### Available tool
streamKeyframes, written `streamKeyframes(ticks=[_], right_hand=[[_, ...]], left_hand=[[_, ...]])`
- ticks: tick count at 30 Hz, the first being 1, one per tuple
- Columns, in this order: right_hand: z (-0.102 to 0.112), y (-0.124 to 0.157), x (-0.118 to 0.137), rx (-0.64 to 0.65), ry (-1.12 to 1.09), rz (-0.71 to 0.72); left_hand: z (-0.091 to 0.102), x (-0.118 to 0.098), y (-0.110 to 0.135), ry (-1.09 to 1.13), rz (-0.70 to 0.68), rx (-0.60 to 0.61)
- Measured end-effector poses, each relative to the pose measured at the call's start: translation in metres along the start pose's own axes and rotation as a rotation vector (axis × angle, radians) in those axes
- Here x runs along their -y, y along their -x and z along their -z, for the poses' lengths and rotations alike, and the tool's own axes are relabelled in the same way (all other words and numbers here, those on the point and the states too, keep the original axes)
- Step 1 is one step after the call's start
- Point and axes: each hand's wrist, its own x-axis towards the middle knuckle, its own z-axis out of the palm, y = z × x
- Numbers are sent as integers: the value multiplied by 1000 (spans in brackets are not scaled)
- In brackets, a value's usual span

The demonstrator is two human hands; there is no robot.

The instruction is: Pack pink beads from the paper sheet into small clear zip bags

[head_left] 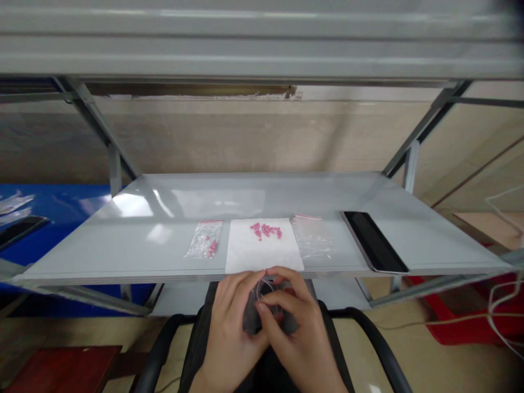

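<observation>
Just off the front edge of the shelf, my left hand (231, 316) and my right hand (302, 319) meet at the fingertips. Between them shows a thin, clear looped cord (258, 288), pinched by the fingers of both hands. Its ends are hidden behind my fingers. Beyond my hands lies a white sheet of paper (254, 255), with several small pink beads (268, 230) scattered over its far half. Left of the sheet is a clear zip bag (201, 240) with some pink pieces inside. Flat clear zip bags (313, 237) lie along the sheet's right side.
A dark-screened tablet (372, 240) rests on the grey shelf (135, 248) at the right. Metal struts rise at both sides to an upper shelf (262, 54). Black chair armrests (158, 349) flank my lap. A blue surface (73, 210) is at far left.
</observation>
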Motion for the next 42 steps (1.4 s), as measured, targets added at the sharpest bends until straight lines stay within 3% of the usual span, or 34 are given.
streamKeyframes(ticks=[7, 14, 17, 25, 30, 35, 42], right_hand=[[8, -2, 5, 5, -94, -38], [27, -6, 3, 202, -222, 76], [30, -7, 2, 256, -220, 117], [26, -10, -2, 237, -211, 241], [25, -8, -8, 252, -187, 292], [27, -7, -10, 269, -204, 299], [31, -6, -12, 262, -199, 267]], left_hand=[[3, -9, -7, 383, 155, 55], [0, 6, -4, 1201, 523, 272], [-5, 8, -3, 1420, 630, 345], [-13, 13, 1, 1608, 749, 407], [-12, 13, 4, 1716, 761, 527], [-13, 9, 4, 1815, 804, 626], [-21, 9, 8, 1829, 746, 692]])
